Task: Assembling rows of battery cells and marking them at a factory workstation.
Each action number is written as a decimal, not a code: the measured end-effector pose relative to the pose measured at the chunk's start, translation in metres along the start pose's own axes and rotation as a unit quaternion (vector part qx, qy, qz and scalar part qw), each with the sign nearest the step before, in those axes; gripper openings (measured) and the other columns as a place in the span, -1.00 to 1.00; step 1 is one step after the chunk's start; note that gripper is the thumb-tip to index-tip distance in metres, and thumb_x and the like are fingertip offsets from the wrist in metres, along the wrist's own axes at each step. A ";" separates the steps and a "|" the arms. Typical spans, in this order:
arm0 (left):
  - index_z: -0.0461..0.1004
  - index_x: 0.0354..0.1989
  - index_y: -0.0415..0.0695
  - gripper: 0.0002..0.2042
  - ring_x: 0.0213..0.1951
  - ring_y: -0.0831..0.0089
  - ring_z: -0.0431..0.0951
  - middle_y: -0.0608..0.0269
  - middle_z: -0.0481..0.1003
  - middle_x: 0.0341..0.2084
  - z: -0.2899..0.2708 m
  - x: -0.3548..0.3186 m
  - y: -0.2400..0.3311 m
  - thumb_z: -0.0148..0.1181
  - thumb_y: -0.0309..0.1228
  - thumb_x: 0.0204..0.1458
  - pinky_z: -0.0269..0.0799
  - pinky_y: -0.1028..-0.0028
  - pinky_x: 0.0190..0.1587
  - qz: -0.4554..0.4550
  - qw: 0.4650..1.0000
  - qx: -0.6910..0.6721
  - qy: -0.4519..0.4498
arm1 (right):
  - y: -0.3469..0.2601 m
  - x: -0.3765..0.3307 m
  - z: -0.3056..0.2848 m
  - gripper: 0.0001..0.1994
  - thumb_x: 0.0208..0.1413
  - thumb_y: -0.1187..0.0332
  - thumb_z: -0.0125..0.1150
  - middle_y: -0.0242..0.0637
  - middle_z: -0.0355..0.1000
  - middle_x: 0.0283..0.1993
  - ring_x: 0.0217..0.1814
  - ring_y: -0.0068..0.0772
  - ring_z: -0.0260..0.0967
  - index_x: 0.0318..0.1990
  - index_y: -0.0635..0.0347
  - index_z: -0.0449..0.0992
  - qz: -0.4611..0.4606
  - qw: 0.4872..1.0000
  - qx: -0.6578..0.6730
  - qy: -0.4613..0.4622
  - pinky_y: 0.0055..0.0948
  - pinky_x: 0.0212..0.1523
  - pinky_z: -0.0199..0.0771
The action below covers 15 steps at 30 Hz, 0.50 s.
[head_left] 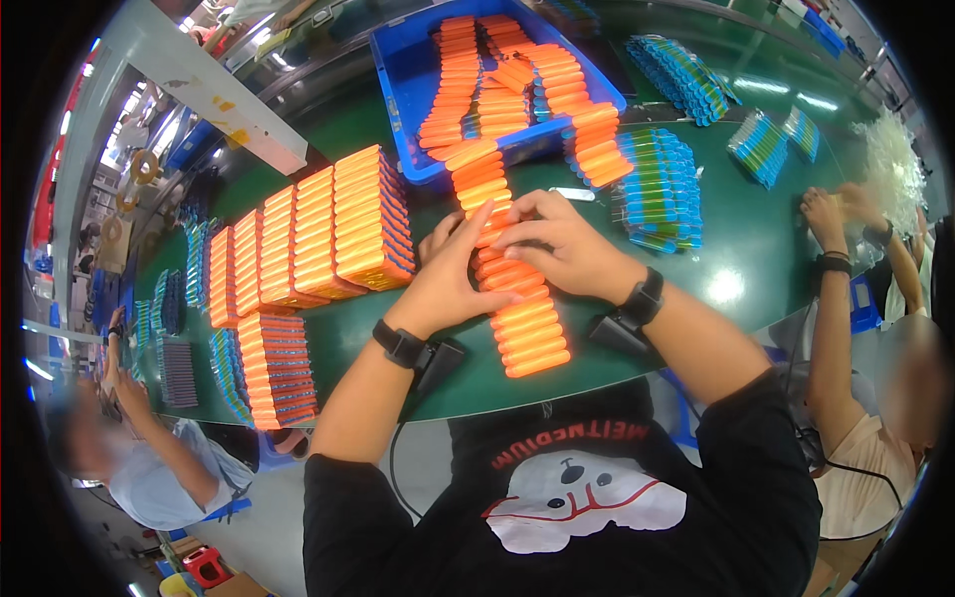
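Observation:
A long row of orange cylinders (pixel 529 333), joined side by side, lies on the green table and runs from the blue tray's near edge toward me. My left hand (pixel 453 279) grips its left side, thumb and forefinger around the row. From the right, my right hand (pixel 562 249) pinches the same row, its fingertips on the middle cylinders. The fingers cover part of the row between the hands. Just beyond, the blue tray (pixel 406 149) holds several more orange rows, one hanging over its near right corner.
Stacked orange blocks (pixel 363 224) stand left of my hands, with another stack (pixel 277 368) nearer me. Blue-and-green bundles (pixel 662 189) lie to the right, beside a small white object (pixel 572 194). Co-workers sit at both sides; one person's hands (pixel 831 214) are near clear plastic (pixel 888 154).

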<state>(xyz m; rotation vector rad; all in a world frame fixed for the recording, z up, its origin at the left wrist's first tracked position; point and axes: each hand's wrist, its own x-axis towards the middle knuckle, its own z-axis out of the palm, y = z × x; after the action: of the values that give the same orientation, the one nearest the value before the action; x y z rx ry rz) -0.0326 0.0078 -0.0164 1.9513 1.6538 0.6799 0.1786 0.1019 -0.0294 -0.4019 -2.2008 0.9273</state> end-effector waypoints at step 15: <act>-0.03 0.53 -0.11 0.08 0.45 -0.06 -0.02 -0.01 0.13 0.42 -0.004 -0.009 0.018 0.51 -0.14 -0.18 -0.15 0.09 0.45 0.125 0.985 -0.115 0.011 | 0.007 -0.007 -0.020 -0.85 0.34 0.34 0.17 -0.31 0.48 0.04 -0.09 -0.54 0.49 -0.14 0.20 0.60 0.101 0.968 0.228 0.037 -0.48 -0.01 0.47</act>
<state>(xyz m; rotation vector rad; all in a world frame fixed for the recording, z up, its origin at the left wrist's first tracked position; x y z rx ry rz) -0.0234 -0.0035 -0.0022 2.0023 1.2888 0.9459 0.1978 0.1131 -0.0278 -0.4339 -1.8268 1.4641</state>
